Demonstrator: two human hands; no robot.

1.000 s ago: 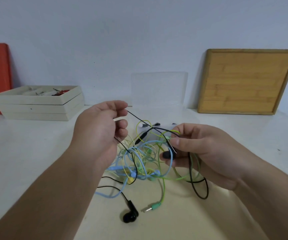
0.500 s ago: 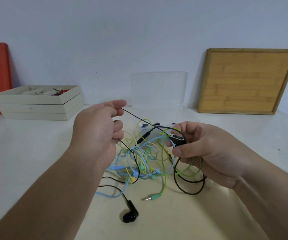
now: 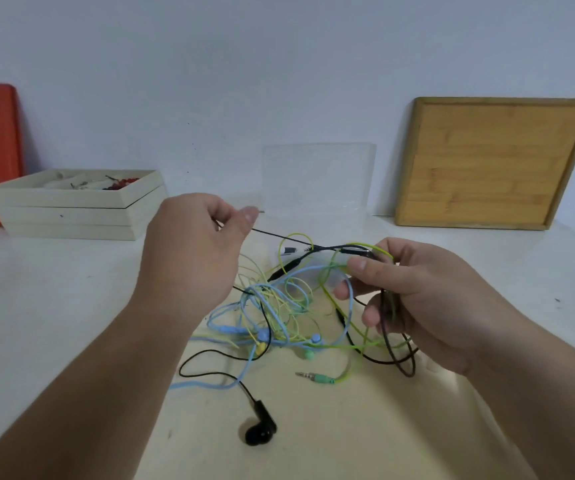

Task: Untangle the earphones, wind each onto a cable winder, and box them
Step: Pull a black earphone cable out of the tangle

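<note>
Thin black earphone cable, taut between my hands.
Left hand pinches it, right hand grips its loops; axis left-to-right, above the blue-yellow-green cord tangle.

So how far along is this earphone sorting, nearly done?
Barely begun. Nothing looks finished: the blue, yellow and green cables lie knotted on the table, and none shows wound or inside the clear box. In hand: the left hand and right hand pinch the black cable taut between them, its black earbud on the table. Left: untangling, winding, boxing.
</note>
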